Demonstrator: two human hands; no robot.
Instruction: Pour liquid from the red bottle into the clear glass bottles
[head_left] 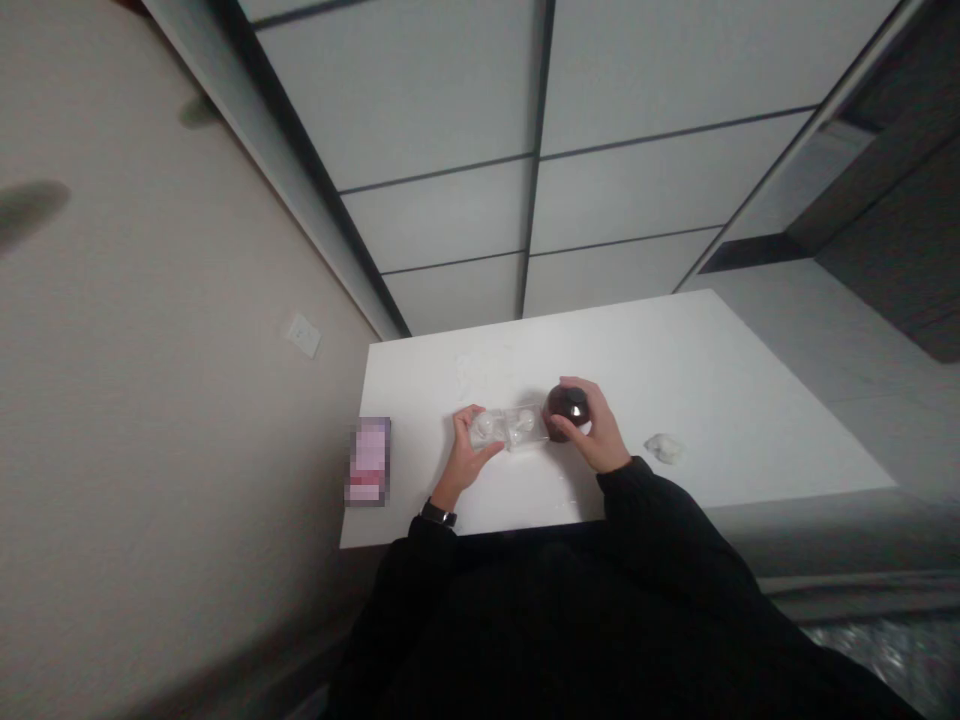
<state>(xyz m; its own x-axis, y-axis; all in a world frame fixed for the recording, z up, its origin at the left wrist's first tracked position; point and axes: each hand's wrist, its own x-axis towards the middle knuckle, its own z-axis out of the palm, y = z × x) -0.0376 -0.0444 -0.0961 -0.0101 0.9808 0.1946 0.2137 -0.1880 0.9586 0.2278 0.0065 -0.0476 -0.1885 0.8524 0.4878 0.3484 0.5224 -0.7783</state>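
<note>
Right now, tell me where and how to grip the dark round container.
Probably best to cup the dark round container around its wide body from the right, as the right hand does: its sides curve, and the clear plastic case crowds its left.

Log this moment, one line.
left hand: holding clear plastic tray | right hand: gripping round dark-brown glossy container | crumpled whitish wad: on white table

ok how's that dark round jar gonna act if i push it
The dark round jar is probably stiff, as no dent shows under the right hand. Its shiny highlights suggest a smooth, possibly slippery surface. With such bulging sides, it could well roll if knocked over. I can't judge its weight from here.
</note>
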